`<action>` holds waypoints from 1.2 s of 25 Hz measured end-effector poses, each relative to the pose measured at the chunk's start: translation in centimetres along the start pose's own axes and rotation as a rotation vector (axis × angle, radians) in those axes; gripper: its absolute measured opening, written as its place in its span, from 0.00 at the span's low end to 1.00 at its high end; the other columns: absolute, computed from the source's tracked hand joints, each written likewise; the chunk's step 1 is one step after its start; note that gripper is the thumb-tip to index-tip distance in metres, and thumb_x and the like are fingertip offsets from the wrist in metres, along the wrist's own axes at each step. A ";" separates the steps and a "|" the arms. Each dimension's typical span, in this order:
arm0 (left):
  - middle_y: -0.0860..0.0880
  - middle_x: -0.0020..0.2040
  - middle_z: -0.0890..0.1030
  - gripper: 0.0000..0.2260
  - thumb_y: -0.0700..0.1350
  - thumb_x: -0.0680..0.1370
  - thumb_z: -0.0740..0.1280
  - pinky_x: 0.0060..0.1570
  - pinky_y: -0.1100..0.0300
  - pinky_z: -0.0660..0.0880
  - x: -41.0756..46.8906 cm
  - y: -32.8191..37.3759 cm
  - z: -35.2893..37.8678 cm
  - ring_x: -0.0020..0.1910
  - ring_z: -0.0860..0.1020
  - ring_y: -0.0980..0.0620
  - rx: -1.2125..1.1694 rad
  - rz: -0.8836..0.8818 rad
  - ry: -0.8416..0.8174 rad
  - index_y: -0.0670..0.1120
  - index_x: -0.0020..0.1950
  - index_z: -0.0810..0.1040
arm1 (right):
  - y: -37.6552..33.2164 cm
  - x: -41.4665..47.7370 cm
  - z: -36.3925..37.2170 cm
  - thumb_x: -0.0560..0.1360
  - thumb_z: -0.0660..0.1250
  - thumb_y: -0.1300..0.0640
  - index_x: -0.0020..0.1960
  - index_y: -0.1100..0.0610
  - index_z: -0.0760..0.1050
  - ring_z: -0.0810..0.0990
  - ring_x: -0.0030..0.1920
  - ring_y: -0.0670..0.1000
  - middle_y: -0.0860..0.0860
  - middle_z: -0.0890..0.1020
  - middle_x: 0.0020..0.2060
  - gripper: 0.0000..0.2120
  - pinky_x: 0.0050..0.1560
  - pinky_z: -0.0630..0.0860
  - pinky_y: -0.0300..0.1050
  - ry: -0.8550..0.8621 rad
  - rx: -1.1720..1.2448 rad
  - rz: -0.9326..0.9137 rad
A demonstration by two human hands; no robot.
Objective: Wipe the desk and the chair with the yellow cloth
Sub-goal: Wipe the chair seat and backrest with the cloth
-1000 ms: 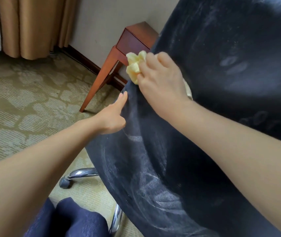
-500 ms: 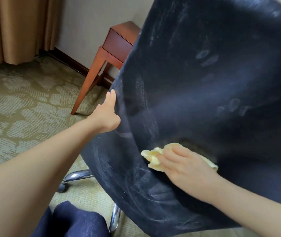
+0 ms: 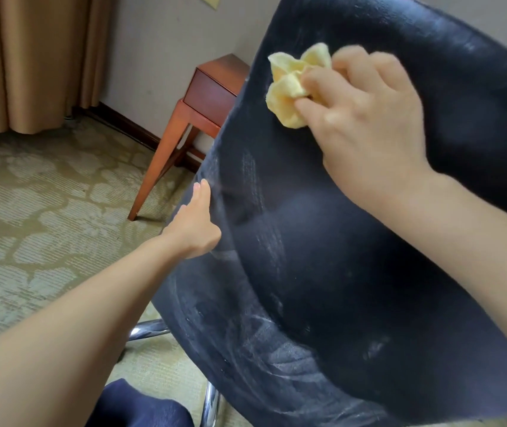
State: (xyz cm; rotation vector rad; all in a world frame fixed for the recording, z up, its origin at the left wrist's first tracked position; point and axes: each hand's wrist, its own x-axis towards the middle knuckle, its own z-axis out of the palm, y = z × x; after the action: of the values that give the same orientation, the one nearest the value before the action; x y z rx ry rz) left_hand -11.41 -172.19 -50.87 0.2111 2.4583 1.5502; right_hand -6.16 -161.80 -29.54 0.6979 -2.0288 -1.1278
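A black leather chair [image 3: 353,257], its back tilted toward me, fills the right half of the view and shows pale wipe streaks low down. My right hand [image 3: 366,124] holds the bunched yellow cloth [image 3: 292,87] against the upper left part of the chair back. My left hand [image 3: 195,221] grips the chair's left edge, thumb along the front, the other fingers hidden behind the edge. The desk [image 3: 215,87], reddish wood with a slanted leg, stands against the wall behind the chair.
Patterned green carpet [image 3: 45,226] covers the floor at left. Tan curtains [image 3: 30,57] hang at the back left. Chrome chair legs [image 3: 150,329] stick out below the seat. My dark blue trouser knee [image 3: 141,408] shows at the bottom.
My right hand has swept the cloth from the lower middle of the chair back up to its upper left. My left hand keeps its hold on the chair's edge.
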 end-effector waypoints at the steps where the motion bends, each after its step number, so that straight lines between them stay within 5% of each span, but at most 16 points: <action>1: 0.56 0.78 0.38 0.41 0.32 0.73 0.56 0.66 0.38 0.66 0.1 -0.1 -0.1 0.72 0.63 0.35 0.005 0.004 -0.012 0.54 0.77 0.36 | -0.3 1.1 0.6 0.78 0.48 0.68 0.54 0.65 0.76 0.72 0.57 0.58 0.56 0.77 0.52 0.17 0.55 0.64 0.53 -0.040 0.019 0.003; 4: 0.57 0.78 0.39 0.42 0.31 0.73 0.56 0.66 0.37 0.65 0.5 -0.7 -0.1 0.72 0.62 0.35 0.004 0.016 -0.060 0.56 0.77 0.36 | -1.4 4.0 2.3 0.80 0.52 0.67 0.60 0.68 0.71 0.66 0.60 0.59 0.60 0.73 0.55 0.13 0.58 0.58 0.54 -0.090 0.064 0.029; 8: 0.54 0.78 0.41 0.42 0.32 0.73 0.57 0.67 0.37 0.63 1.1 -1.5 0.0 0.73 0.60 0.36 -0.016 0.008 -0.093 0.57 0.77 0.36 | -3.8 6.0 4.0 0.78 0.60 0.64 0.58 0.67 0.73 0.66 0.59 0.59 0.60 0.74 0.55 0.12 0.57 0.63 0.55 -0.178 -0.043 -0.003; 12: 0.53 0.79 0.42 0.42 0.32 0.73 0.57 0.67 0.34 0.62 0.7 -1.9 0.9 0.74 0.57 0.35 -0.056 0.014 -0.075 0.57 0.77 0.37 | -6.7 5.3 6.2 0.78 0.58 0.61 0.61 0.62 0.73 0.65 0.61 0.58 0.57 0.73 0.58 0.13 0.57 0.64 0.52 -0.298 -0.039 -0.143; 16: 0.58 0.78 0.42 0.42 0.32 0.73 0.57 0.72 0.41 0.55 -0.8 -2.6 2.5 0.77 0.39 0.49 -0.112 0.012 -0.087 0.55 0.77 0.36 | -9.6 1.9 7.7 0.78 0.57 0.58 0.62 0.58 0.73 0.63 0.62 0.56 0.54 0.71 0.60 0.14 0.59 0.64 0.49 -0.392 0.006 -0.233; 20: 0.57 0.78 0.41 0.42 0.32 0.73 0.57 0.73 0.41 0.50 -3.5 -2.8 3.5 0.77 0.38 0.48 -0.136 0.009 -0.109 0.54 0.77 0.35 | -12.1 -3.6 8.2 0.78 0.58 0.57 0.68 0.57 0.69 0.60 0.67 0.57 0.56 0.66 0.68 0.19 0.64 0.62 0.50 -0.479 0.031 -0.352; 24: 0.58 0.78 0.40 0.41 0.33 0.74 0.56 0.74 0.44 0.48 -7.0 -2.5 3.8 0.77 0.39 0.47 -0.070 0.052 -0.140 0.54 0.77 0.35 | -13.1 -9.2 7.1 0.76 0.62 0.53 0.63 0.52 0.75 0.69 0.64 0.52 0.48 0.74 0.62 0.16 0.65 0.66 0.46 -0.459 0.098 -0.427; 30: 0.58 0.78 0.41 0.39 0.33 0.75 0.56 0.74 0.46 0.50 -11.1 -1.7 3.8 0.77 0.40 0.47 -0.009 0.080 -0.188 0.53 0.77 0.37 | -13.2 -17.2 6.3 0.79 0.58 0.61 0.69 0.61 0.68 0.64 0.66 0.57 0.53 0.69 0.65 0.19 0.70 0.59 0.51 -0.549 0.194 -0.423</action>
State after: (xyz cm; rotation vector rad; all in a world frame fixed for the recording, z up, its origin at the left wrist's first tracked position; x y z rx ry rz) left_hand 0.33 -172.31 -52.66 0.4379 2.3231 1.4981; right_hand 0.88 -152.41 -48.85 1.0376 -2.5514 -1.5001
